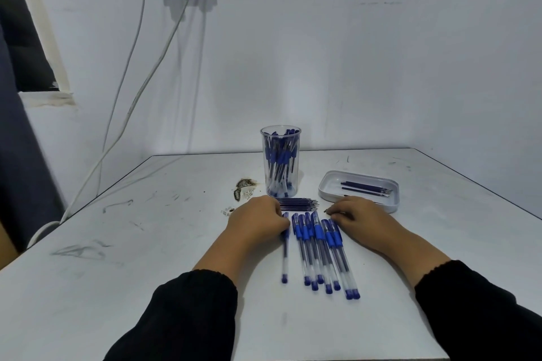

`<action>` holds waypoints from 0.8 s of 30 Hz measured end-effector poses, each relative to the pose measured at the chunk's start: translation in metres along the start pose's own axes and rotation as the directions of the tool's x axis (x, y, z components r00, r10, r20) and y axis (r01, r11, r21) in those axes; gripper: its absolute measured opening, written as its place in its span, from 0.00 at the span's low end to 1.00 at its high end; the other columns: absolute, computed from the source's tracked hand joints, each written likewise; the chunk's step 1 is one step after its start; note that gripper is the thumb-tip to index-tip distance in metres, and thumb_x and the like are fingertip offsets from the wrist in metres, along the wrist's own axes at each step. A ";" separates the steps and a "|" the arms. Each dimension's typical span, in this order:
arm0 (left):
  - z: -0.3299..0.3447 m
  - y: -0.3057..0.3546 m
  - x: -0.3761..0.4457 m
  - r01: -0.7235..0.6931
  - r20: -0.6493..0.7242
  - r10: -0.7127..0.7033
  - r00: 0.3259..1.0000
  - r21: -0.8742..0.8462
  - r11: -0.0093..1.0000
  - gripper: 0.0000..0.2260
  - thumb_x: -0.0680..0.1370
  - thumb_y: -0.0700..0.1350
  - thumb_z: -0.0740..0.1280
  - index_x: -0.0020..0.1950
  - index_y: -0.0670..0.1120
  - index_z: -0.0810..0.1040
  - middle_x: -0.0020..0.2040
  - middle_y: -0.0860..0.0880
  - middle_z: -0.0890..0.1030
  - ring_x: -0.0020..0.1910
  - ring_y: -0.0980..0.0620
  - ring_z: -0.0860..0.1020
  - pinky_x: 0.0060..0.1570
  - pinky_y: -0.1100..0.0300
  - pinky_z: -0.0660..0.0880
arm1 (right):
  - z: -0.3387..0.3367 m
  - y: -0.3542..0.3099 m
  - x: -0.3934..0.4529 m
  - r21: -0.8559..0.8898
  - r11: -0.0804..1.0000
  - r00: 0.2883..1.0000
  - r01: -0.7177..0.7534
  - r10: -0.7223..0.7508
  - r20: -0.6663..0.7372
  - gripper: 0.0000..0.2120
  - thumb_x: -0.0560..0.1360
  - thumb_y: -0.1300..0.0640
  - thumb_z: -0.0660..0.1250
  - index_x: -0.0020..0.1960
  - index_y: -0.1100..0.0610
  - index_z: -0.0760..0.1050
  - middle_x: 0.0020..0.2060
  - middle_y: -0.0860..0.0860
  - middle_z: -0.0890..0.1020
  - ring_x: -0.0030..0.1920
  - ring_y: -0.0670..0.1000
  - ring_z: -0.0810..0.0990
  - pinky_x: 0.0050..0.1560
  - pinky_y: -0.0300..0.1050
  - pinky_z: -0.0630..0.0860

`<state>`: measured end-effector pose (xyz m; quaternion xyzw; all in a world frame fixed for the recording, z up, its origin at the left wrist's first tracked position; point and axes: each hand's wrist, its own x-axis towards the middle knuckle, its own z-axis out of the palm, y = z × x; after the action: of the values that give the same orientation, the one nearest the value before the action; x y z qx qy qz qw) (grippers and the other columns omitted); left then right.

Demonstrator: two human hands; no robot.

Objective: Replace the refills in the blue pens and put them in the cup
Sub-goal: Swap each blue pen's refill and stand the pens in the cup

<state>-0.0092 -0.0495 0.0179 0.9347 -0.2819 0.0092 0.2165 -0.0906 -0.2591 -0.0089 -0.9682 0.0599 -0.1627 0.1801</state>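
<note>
Nearest, a row of blue pens (pixel 319 255) lies on the white table (pixel 146 287), caps away from the person and butt ends toward them, packed side by side except for one lone pen (pixel 284 258) set slightly apart on the left. The left hand (pixel 258 221) rests over that pen's capped end with its fingers curled down onto it; it looks like a grip forming, though the fingertips are hidden and I cannot tell if the pen is truly pinched. The right hand (pixel 356 215) lies at the far right end of the row, fingers bent and touching the caps, holding nothing that shows. Just beyond the hands lies a bundle of loose refills (pixel 297 203), and to its right a white tray (pixel 393 184) with a few more refills inside. Farthest stands the clear cup (pixel 280 161), already crowded with pens. The step in hand seems to be picking the next pen; the next move calls for lifting it clear of the row, then opening it with both hands to swap its refill.
</note>
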 end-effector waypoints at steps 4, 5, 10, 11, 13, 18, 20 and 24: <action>-0.001 0.000 0.002 0.004 -0.001 -0.004 1.000 0.042 0.999 0.05 0.73 0.46 0.63 0.45 0.46 0.75 0.41 0.50 0.78 0.42 0.51 0.77 0.38 0.58 0.72 | 0.000 0.000 0.000 0.014 1.000 1.000 0.000 0.000 0.000 0.12 0.79 0.53 0.63 0.59 0.50 0.80 0.56 0.45 0.79 0.54 0.44 0.76 0.59 0.42 0.73; 0.000 0.000 0.003 -0.001 -0.010 0.002 1.000 0.057 0.998 0.05 0.73 0.46 0.62 0.45 0.47 0.74 0.41 0.50 0.77 0.41 0.51 0.76 0.37 0.59 0.71 | 0.000 0.000 0.000 0.015 1.000 1.000 -0.001 0.001 0.000 0.12 0.79 0.53 0.63 0.59 0.50 0.80 0.55 0.45 0.80 0.54 0.44 0.76 0.59 0.42 0.73; 0.002 0.000 0.002 -0.047 -0.011 0.049 0.999 0.122 0.991 0.04 0.74 0.47 0.63 0.46 0.48 0.72 0.38 0.53 0.73 0.40 0.52 0.74 0.34 0.61 0.66 | 0.000 0.000 0.001 0.022 1.000 1.000 -0.004 0.004 0.001 0.11 0.79 0.52 0.63 0.59 0.49 0.80 0.55 0.44 0.79 0.54 0.44 0.76 0.59 0.43 0.73; 0.003 0.000 0.003 -0.045 -0.013 0.047 0.999 0.127 0.991 0.04 0.73 0.46 0.63 0.46 0.47 0.72 0.38 0.53 0.73 0.40 0.52 0.74 0.33 0.61 0.66 | 0.000 0.001 0.001 0.020 1.000 1.000 -0.003 0.003 0.003 0.11 0.79 0.52 0.63 0.59 0.49 0.80 0.55 0.44 0.79 0.54 0.44 0.76 0.59 0.43 0.73; 0.003 -0.002 0.005 -0.029 -0.020 0.032 0.999 0.141 0.990 0.02 0.73 0.44 0.63 0.42 0.46 0.72 0.36 0.51 0.72 0.37 0.52 0.73 0.33 0.61 0.67 | 0.000 0.001 0.001 0.017 1.000 1.000 -0.003 0.003 0.004 0.11 0.79 0.52 0.62 0.59 0.49 0.80 0.55 0.44 0.79 0.55 0.44 0.75 0.59 0.43 0.73; 0.002 -0.004 0.004 -0.072 -0.118 0.087 0.989 0.129 0.989 0.05 0.76 0.47 0.61 0.43 0.47 0.71 0.37 0.50 0.74 0.36 0.50 0.73 0.34 0.59 0.68 | 0.000 0.001 0.001 0.021 1.000 1.000 -0.002 0.002 0.003 0.12 0.79 0.52 0.62 0.59 0.49 0.80 0.55 0.44 0.79 0.54 0.44 0.75 0.58 0.43 0.73; -0.001 -0.001 0.002 -0.125 -0.141 0.138 0.980 0.094 0.988 0.05 0.79 0.47 0.58 0.48 0.47 0.71 0.40 0.50 0.74 0.39 0.49 0.73 0.36 0.58 0.68 | 0.000 0.001 0.001 0.019 1.000 1.000 0.001 -0.001 0.003 0.12 0.79 0.52 0.62 0.59 0.49 0.80 0.55 0.44 0.79 0.54 0.44 0.76 0.58 0.42 0.73; 0.001 0.002 0.002 -0.222 -0.159 0.233 0.959 0.086 0.971 0.10 0.81 0.50 0.55 0.50 0.48 0.74 0.43 0.50 0.77 0.40 0.51 0.74 0.33 0.60 0.65 | 0.000 -0.001 -0.001 0.049 0.999 1.000 -0.001 0.002 -0.021 0.12 0.80 0.51 0.62 0.61 0.48 0.79 0.55 0.43 0.79 0.55 0.44 0.76 0.57 0.42 0.74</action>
<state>-0.0088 -0.0526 0.0180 0.8987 -0.3676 0.1222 0.2056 -0.0913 -0.2582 -0.0092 -0.9618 0.0583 -0.1740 0.2033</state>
